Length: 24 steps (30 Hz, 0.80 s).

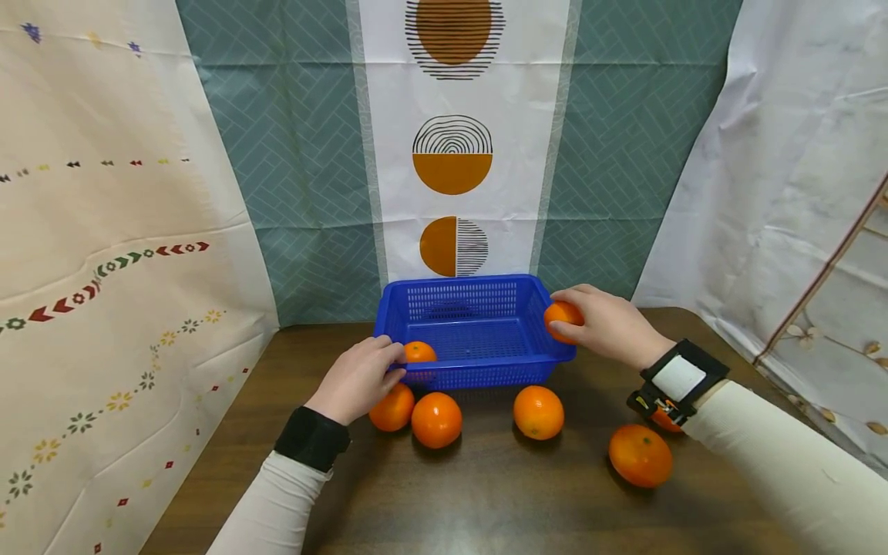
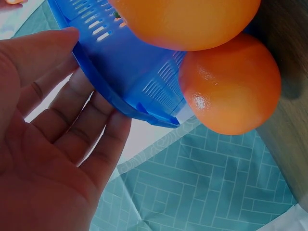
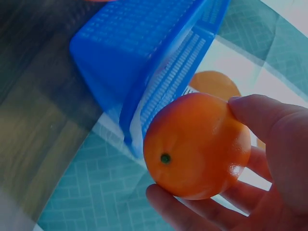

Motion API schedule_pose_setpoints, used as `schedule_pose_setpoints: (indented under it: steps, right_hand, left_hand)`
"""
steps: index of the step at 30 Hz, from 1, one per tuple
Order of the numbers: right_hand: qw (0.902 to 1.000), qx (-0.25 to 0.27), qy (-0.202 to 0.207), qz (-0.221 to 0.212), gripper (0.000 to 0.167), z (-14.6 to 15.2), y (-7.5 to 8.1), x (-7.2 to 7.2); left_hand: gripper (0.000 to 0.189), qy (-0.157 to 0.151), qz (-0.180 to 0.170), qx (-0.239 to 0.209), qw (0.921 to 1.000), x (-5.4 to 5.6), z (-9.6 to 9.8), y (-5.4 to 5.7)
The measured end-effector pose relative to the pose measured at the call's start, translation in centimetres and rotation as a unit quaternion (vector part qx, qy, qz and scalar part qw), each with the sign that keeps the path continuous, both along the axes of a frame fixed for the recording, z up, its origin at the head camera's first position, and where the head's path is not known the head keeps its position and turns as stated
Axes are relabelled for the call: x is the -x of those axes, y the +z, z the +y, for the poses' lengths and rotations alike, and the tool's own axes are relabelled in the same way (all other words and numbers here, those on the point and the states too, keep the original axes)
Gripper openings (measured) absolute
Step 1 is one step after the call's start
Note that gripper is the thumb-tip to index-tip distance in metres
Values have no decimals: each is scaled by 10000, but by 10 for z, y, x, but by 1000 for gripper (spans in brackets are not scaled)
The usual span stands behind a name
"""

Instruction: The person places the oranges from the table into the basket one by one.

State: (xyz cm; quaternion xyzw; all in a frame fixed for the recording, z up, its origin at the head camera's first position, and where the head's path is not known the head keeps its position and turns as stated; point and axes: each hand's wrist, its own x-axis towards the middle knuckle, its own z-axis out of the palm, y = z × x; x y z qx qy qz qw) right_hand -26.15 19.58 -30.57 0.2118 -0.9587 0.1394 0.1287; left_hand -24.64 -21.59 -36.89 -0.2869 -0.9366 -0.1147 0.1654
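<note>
A blue plastic basket (image 1: 479, 339) with slotted sides stands at the back of the table. My left hand (image 1: 357, 378) grips its front left corner, with thumb and fingers on either side of the rim (image 2: 108, 94). One orange (image 1: 418, 352) lies inside the basket near that corner. In my right hand (image 1: 613, 327) is another orange (image 3: 192, 149), held between thumb and fingers with its green stem end showing in the right wrist view. This orange is at the basket's right rim, overlapping it in the head view.
On the brown table (image 1: 486, 501), an orange (image 1: 392, 407) and a second orange (image 1: 436, 420) sit before the basket's left half. Another orange (image 1: 538, 412) is further right. Near the right forearm lies an orange (image 1: 640, 455), beside one mostly hidden under the wrist. Patterned cloths hang behind.
</note>
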Motion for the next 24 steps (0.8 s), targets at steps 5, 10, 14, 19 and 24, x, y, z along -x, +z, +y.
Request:
schedule_pose_setpoints:
  steps: [5,10,14,19,24]
  right_hand:
    - [10000,61,40,-13,51,-15,-3,2]
    - [9998,147,109,34,52,-28,-7,5]
    - [9996,149,219,127,51,-38,-10,8]
    - [9991,134,354,187,49,-53,-16,11]
    - [9992,134,378,-5,50,-67,-19,12]
  left_hand:
    - [18,-18,14,2,10000,0,-1,-1]
    - [18,-35,72,16,10000,1,-1,-1]
    - [18,-53,114,20,9999,1,-1,-1]
    - [19,-68,160,40,9998,1,-2,-1]
    - [19,-86,172,35,9998,1,-2,-1]
